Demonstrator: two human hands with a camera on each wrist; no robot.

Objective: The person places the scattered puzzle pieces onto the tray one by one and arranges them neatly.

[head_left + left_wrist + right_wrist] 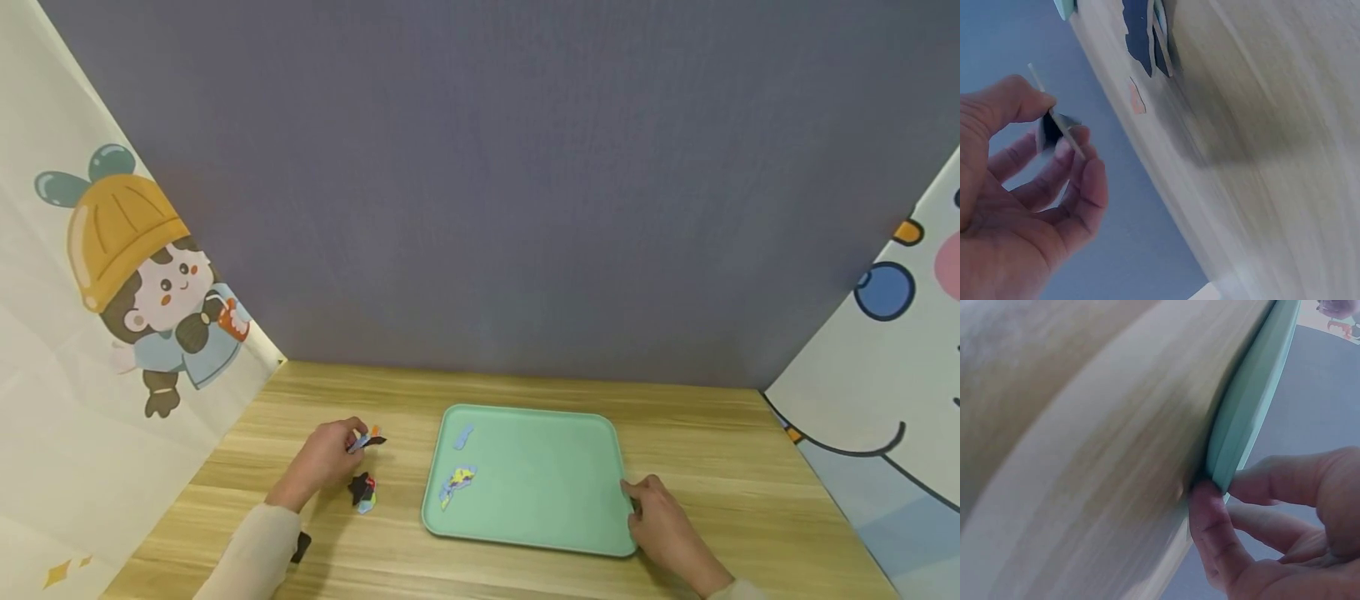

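Observation:
My left hand (330, 452) pinches thin, flat puzzle pieces (360, 443) between thumb and fingers, left of the tray. In the left wrist view one held piece (1067, 132) appears edge-on, with a dark, blurred one against it. Closer to me on the table lies a small pile of loose pieces (363, 492), some dark side up, others red, blue and yellow-green. At the right rim of the mint-green tray (547, 483), my right hand (663, 527) holds on, thumb and finger pinching the edge. On the tray's left side rest a light-blue piece (463, 437) and a blue-and-yellow joined group (457, 483).
An orange piece (1137, 98) lies on the wooden table (697, 433) beyond my left hand. A small black object (302, 547) shows beside my left sleeve (255, 550). Behind the table rises a grey panel (480, 192), with cartoon-printed sheets at both sides.

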